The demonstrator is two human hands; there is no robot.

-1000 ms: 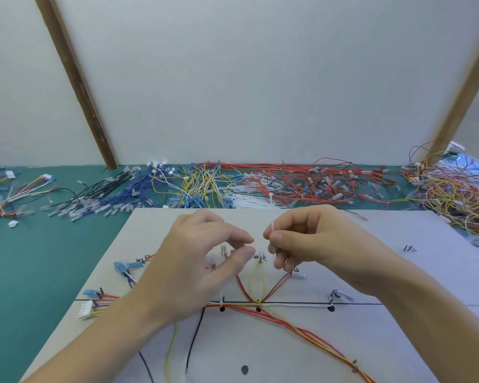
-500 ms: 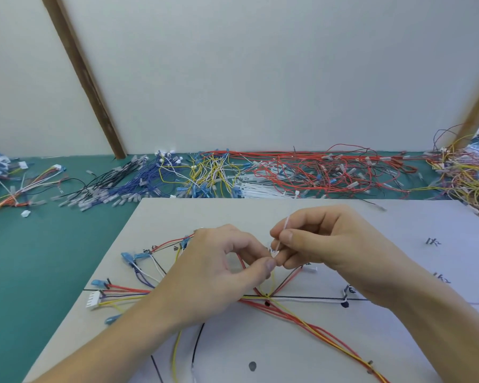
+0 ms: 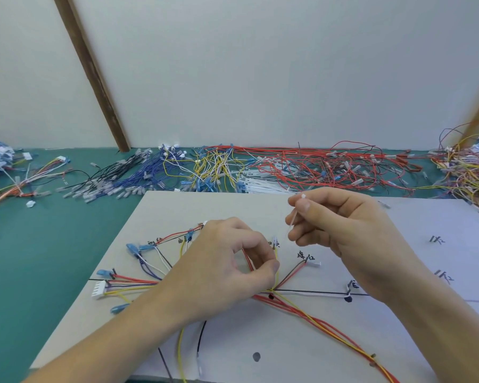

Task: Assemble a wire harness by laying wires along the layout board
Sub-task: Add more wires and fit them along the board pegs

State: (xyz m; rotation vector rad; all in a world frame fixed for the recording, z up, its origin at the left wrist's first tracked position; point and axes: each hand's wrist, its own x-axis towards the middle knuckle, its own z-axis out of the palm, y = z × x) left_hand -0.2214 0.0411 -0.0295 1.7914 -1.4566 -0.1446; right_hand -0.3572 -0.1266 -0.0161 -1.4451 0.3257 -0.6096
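A grey layout board (image 3: 260,208) with black lines and handwritten labels lies in front of me. Red, yellow, white, black and purple wires (image 3: 302,313) fan out on it from a junction near its middle. A white multi-pin connector (image 3: 98,289) sits at the board's left edge. My left hand (image 3: 219,272) pinches red and yellow wires just above the junction between thumb and forefinger. My right hand (image 3: 340,228) is raised above the board to the right and pinches a thin white cable tie (image 3: 295,215), held nearly upright.
Piles of loose wires line the green table (image 3: 39,258) along the wall: black and blue (image 3: 127,178), yellow (image 3: 213,167), red (image 3: 329,167), a bundle of white cable ties (image 3: 260,181), mixed tangles at far left (image 3: 0,167) and far right (image 3: 470,175). Brown struts lean against the wall.
My right hand has lifted up and to the right with the cable tie, away from my left hand. The left hand stays pinching wires near the junction. The camera view has shifted.
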